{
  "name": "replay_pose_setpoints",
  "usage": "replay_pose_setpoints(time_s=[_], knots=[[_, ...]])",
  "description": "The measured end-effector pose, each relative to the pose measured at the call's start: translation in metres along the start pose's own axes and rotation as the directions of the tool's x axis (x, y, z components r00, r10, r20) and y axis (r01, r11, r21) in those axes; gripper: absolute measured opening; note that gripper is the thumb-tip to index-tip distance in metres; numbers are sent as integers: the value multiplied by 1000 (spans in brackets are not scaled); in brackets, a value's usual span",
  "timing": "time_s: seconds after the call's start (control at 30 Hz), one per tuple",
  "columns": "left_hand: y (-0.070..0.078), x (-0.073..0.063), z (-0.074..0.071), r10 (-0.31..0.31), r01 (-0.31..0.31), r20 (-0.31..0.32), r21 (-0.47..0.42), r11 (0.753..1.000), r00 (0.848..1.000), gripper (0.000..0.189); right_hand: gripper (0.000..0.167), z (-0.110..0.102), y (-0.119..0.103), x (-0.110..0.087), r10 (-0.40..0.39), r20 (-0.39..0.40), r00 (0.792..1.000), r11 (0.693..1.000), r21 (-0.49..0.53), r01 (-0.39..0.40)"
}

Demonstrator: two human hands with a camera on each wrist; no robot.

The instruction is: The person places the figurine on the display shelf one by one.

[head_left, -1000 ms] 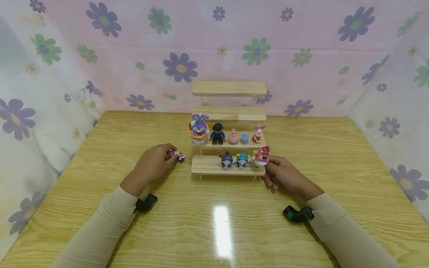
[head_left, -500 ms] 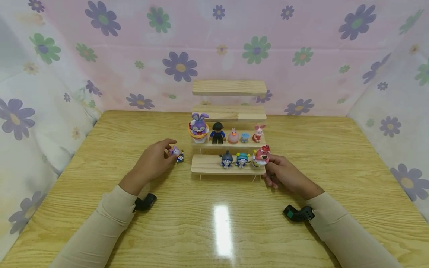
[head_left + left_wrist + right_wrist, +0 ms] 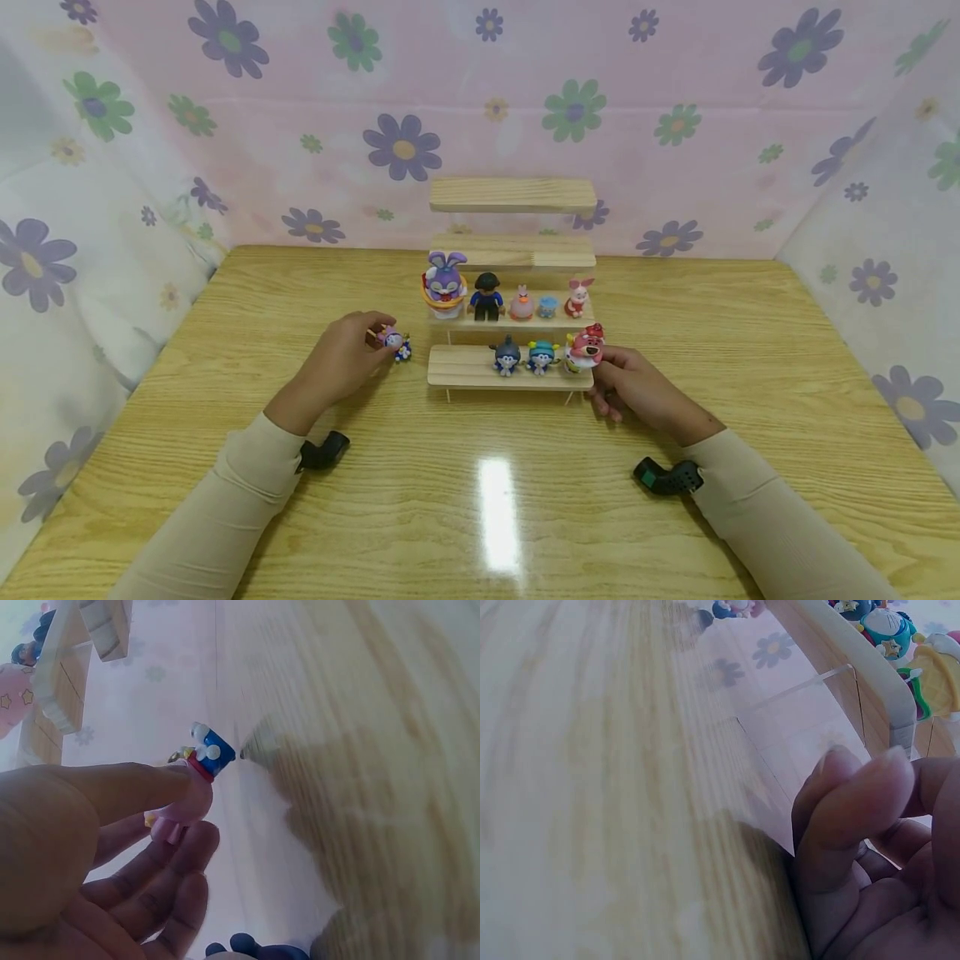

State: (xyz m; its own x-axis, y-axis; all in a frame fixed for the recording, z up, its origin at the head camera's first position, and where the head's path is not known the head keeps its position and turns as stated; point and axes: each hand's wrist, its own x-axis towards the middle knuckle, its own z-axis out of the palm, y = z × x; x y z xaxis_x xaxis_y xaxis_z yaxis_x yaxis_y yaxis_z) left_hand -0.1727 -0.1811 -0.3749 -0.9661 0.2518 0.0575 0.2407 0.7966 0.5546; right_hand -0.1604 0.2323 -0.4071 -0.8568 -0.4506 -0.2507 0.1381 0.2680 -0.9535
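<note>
My left hand (image 3: 341, 358) pinches a small figurine (image 3: 393, 340) with a pink head and blue body, just left of a tiered wooden shelf (image 3: 457, 368). In the left wrist view, thumb and fingers grip the figurine (image 3: 196, 796) by its pink head; its blue end is close to the tabletop, and contact is unclear. My right hand (image 3: 643, 390) is at the right end of the lowest tier, beside a pink bear figurine (image 3: 587, 348). Its fingers (image 3: 855, 817) are bent below the shelf end; whether they hold the shelf or bear is hidden.
The bottom tier also bears a dark-capped figurine (image 3: 507, 358) and a teal-capped one (image 3: 541, 358). One tier up stand a purple rabbit (image 3: 444, 287), a black-haired figure (image 3: 487, 297), a pink bird (image 3: 522, 303), a blue figurine (image 3: 547, 307) and a piglet (image 3: 577, 298).
My left hand has tilted the figurine, so more of its head and face shows beside the fingers. My right hand and the figurines on the shelf stay where they were.
</note>
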Motion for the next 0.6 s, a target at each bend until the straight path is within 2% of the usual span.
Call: replay_pose_setpoints(time_s=[0.37, 0.6], knots=[[4, 0, -5, 10, -10, -11, -1, 1000, 1000, 41, 27, -1, 1, -1, -1, -11, 1000, 1000, -14, 1], [9, -13, -18, 33, -32, -74, 13, 999, 997, 42, 28, -2, 3, 0, -16, 8, 1000, 1000, 9, 16]])
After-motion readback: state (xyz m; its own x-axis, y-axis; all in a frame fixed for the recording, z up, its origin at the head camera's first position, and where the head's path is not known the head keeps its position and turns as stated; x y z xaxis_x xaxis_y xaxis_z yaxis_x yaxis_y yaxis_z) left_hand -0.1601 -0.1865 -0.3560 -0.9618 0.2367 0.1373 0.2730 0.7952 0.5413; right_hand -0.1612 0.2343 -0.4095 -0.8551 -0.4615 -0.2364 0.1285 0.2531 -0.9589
